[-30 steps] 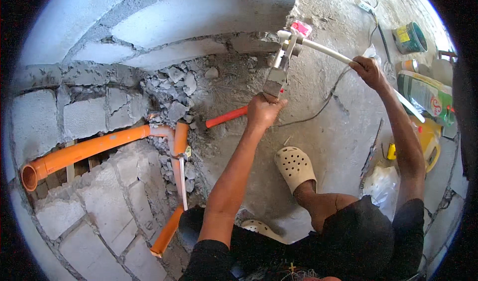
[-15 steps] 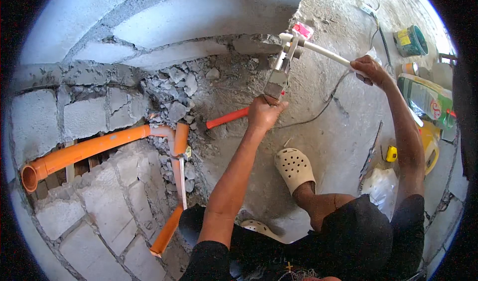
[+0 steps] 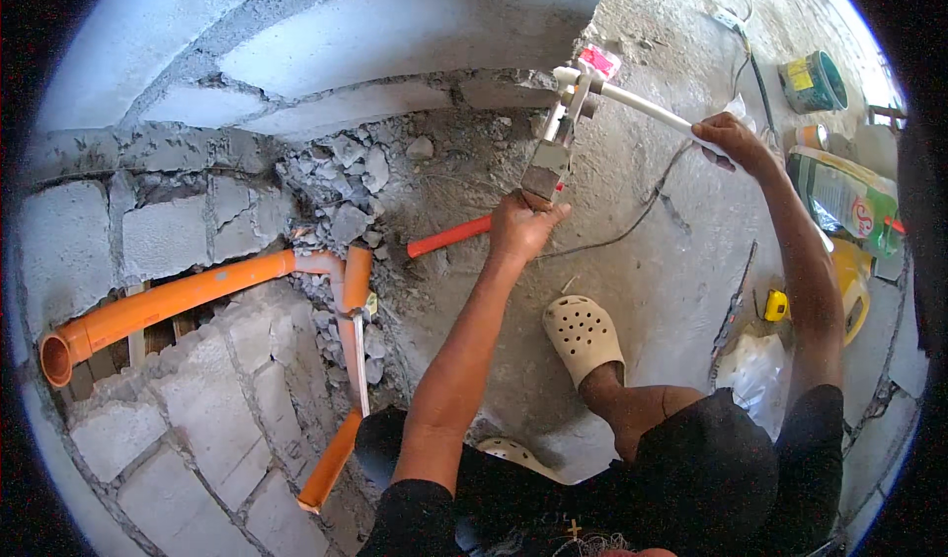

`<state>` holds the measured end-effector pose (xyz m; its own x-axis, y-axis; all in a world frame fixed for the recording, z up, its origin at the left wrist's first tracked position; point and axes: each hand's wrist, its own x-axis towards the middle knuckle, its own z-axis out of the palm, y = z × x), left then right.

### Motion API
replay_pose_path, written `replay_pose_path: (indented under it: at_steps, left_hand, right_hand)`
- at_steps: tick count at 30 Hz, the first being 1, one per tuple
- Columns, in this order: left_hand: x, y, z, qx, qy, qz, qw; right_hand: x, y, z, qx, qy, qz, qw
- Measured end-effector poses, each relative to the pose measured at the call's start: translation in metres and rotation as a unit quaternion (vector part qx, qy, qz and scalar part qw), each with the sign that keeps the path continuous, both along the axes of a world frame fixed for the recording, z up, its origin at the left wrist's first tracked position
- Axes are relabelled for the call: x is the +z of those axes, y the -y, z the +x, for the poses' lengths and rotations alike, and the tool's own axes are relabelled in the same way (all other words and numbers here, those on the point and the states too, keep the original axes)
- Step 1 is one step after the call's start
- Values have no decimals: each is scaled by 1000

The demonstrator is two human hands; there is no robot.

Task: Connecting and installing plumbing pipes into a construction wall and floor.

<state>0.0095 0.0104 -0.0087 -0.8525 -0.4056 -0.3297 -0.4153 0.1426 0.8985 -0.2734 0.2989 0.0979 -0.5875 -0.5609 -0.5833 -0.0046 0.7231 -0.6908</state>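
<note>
A: Where is the white pipe [image 3: 647, 103]?

B: Ahead, over the floor [image 3: 632, 271], slanting from the head of the grey metal tool [image 3: 555, 150] to the right hand [image 3: 733, 142], which is wrapped round it.

A: And the left hand [image 3: 523, 226]?

B: Closed round the tool's lower end.

A: What has just changed?

B: Not much. A second ago the pipe's free end stuck out clear of the right forearm [image 3: 805, 231]; now the forearm crosses it and only a bit shows beyond. The left hand and tool sit about where they were. I'd read that as a small shift of hold, with pipe and tool kept together.

A: How does the pipe look?

B: Slender, plain and smooth, with a slight bow that may be only the lens. Another white piece [image 3: 565, 73] sits at the far side of the tool's head. Whether the pipe goes into the tool or merely butts against it, I can't tell.

A: What's around them?

B: A pink-and-white packet [image 3: 598, 61] near the tool's head, and a red handle [image 3: 449, 236] beside the left hand, perhaps attached, perhaps not. Farther out, a beige clog [image 3: 585, 335]; leftward, rubble [image 3: 351, 187] and an orange pipe [image 3: 178, 292]; rightward, a green bucket [image 3: 815, 83] and a yellow tape measure [image 3: 776, 305].
</note>
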Motion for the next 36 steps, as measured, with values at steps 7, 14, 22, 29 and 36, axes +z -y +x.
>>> replay_pose_path:
  at_steps: [7, 14, 22, 29, 36]
  left_hand:
    - [5, 2, -1, 3, 15, 14, 1000]
    - [6, 3, 2, 0, 7, 15, 1000]
    - [2, 2, 0, -2, -2, 20, 1000]
    - [-3, 3, -1, -18, -12, -11, 1000]
    - [1, -1, -1, -7, -19, 4, 1000]
  right_hand:
    - [-18, -2, 7, 15, -172, 38, 984]
    - [-20, 7, 24, 33, -307, 40, 950]
    - [-33, 0, 20, 6, -319, 38, 947]
    - [-29, 17, 44, 1, -448, 52, 893]
    - [-27, 21, 55, 42, -594, -1, 804]
